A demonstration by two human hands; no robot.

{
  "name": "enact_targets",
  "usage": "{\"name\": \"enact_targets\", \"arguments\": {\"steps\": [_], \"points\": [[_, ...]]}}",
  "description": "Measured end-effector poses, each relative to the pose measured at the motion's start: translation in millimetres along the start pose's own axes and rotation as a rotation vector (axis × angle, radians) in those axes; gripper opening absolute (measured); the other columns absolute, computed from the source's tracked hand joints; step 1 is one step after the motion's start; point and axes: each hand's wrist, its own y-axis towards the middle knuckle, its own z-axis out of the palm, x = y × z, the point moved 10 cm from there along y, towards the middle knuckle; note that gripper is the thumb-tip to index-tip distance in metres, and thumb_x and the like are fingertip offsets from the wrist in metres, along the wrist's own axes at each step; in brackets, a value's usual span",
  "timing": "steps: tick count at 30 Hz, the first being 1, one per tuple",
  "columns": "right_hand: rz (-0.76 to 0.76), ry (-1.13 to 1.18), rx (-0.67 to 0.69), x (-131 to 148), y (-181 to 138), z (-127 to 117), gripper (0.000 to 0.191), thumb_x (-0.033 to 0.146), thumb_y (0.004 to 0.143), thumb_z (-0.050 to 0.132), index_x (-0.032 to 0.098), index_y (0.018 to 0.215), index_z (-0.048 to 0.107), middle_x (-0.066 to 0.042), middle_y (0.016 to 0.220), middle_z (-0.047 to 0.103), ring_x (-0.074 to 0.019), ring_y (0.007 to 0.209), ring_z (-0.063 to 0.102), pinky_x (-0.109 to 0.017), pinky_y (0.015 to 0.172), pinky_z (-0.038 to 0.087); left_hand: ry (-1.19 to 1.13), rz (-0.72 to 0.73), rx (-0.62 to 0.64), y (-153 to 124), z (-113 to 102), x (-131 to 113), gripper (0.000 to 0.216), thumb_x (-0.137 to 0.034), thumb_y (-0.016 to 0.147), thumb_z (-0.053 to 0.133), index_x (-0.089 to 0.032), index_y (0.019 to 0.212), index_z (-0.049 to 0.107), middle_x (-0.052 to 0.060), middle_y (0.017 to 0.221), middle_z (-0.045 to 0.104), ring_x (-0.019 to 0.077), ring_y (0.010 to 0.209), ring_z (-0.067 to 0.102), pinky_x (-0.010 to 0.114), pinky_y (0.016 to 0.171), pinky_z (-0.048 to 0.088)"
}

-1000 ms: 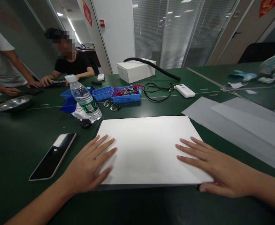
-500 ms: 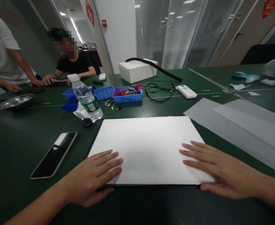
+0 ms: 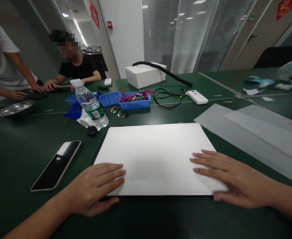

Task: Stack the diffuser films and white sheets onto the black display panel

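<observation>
A flat white rectangular sheet (image 3: 155, 149) with a thin dark border beneath its edges lies before me on the green table. My left hand (image 3: 93, 186) rests over its near left corner, fingers stretched out flat on the white surface and thumb just off the near edge. On the opposite side, my right hand (image 3: 237, 179) lies over the near right corner with its fingers extended and slightly spread. That thumb is by the near edge too. Neither hand is closed around anything.
A phone (image 3: 57, 166) lies left of the sheet; a tilted water bottle (image 3: 92, 104) stands behind. Glasses (image 3: 119, 112), a blue tray of wires (image 3: 136, 103) and a white box (image 3: 146, 76) are farther back. Translucent sheets (image 3: 255, 132) lie right. Two people are at the far left.
My left hand's fingers have drawn closer together and shifted slightly left on the sheet. My right hand has barely moved. The sheet stays in place.
</observation>
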Motion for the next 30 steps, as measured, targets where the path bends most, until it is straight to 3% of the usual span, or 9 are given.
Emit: {"name": "enact_targets", "arguments": {"steps": [5, 10, 12, 14, 17, 20, 24, 30], "points": [[0.065, -0.010, -0.044, -17, -7, -6, 0.073, 0.046, 0.102, 0.072, 0.030, 0.170, 0.049, -0.007, 0.166, 0.047, -0.0285, 0.156, 0.046, -0.051, 0.133, 0.038, 0.008, -0.014, 0.044, 4, 1, 4, 0.068, -0.029, 0.094, 0.073, -0.023, 0.159, 0.057, 0.013, 0.156, 0.068, 0.0353, 0.151, 0.059, 0.051, 0.126, 0.051], [0.358, -0.187, -0.191, -84, -40, -22, 0.056, 0.047, 0.109, 0.058, 0.033, 0.163, 0.055, -0.005, 0.166, 0.048, -0.0316, 0.157, 0.044, -0.061, 0.134, 0.033, -0.006, -0.012, 0.037, 3, 2, 5, 0.066, -0.029, 0.093, 0.074, -0.026, 0.157, 0.060, 0.011, 0.154, 0.070, 0.0338, 0.147, 0.063, 0.050, 0.126, 0.051], [0.547, -0.288, -0.176, -120, -63, -20, 0.064, 0.059, 0.109, 0.050, 0.026, 0.163, 0.055, -0.009, 0.172, 0.038, -0.0359, 0.161, 0.036, -0.063, 0.135, 0.030, -0.013, -0.017, 0.028, 3, 2, 5, 0.066, -0.029, 0.092, 0.075, -0.026, 0.156, 0.060, 0.012, 0.152, 0.071, 0.0335, 0.144, 0.066, 0.049, 0.125, 0.053], [0.756, -0.363, -0.105, -155, -91, -12, 0.084, 0.074, 0.106, 0.039, 0.017, 0.167, 0.051, -0.016, 0.177, 0.026, -0.0412, 0.164, 0.027, -0.064, 0.134, 0.029, -0.011, -0.017, 0.022, 2, 2, 4, 0.063, -0.028, 0.092, 0.075, -0.025, 0.154, 0.062, 0.012, 0.150, 0.072, 0.0334, 0.142, 0.068, 0.048, 0.123, 0.055], [0.990, -0.370, 0.038, -187, -124, 8, 0.099, 0.084, 0.102, 0.023, 0.016, 0.169, 0.047, -0.020, 0.175, 0.027, -0.0456, 0.162, 0.029, -0.070, 0.129, 0.032, 0.004, -0.010, 0.012, 3, 1, 1, 0.056, -0.027, 0.093, 0.073, -0.023, 0.148, 0.064, 0.013, 0.148, 0.074, 0.0331, 0.140, 0.069, 0.047, 0.119, 0.058], [1.022, -0.358, 0.092, -192, -133, 17, 0.098, 0.085, 0.103, 0.018, 0.021, 0.171, 0.046, -0.015, 0.173, 0.035, -0.0418, 0.159, 0.036, -0.068, 0.129, 0.034, 0.013, 0.000, -0.005, 4, -1, 0, 0.052, -0.026, 0.094, 0.072, -0.022, 0.145, 0.066, 0.014, 0.145, 0.075, 0.0327, 0.138, 0.070, 0.047, 0.117, 0.059], [1.021, -0.361, 0.104, -189, -130, 16, 0.100, 0.086, 0.102, 0.015, 0.021, 0.171, 0.046, -0.013, 0.174, 0.034, -0.0376, 0.160, 0.037, -0.061, 0.132, 0.035, 0.015, 0.031, -0.059, 5, -4, -3, 0.046, -0.025, 0.095, 0.072, -0.017, 0.141, 0.069, 0.016, 0.141, 0.077, 0.0324, 0.136, 0.071, 0.046, 0.116, 0.060], [1.000, -0.335, 0.128, -183, -122, 18, 0.094, 0.082, 0.105, 0.013, 0.024, 0.173, 0.042, -0.008, 0.177, 0.029, -0.0352, 0.164, 0.030, -0.063, 0.133, 0.031, 0.022, 0.051, -0.088, 9, -7, -5, 0.037, -0.023, 0.098, 0.068, -0.014, 0.134, 0.071, 0.016, 0.138, 0.078, 0.0303, 0.135, 0.072, 0.043, 0.116, 0.059]]}}
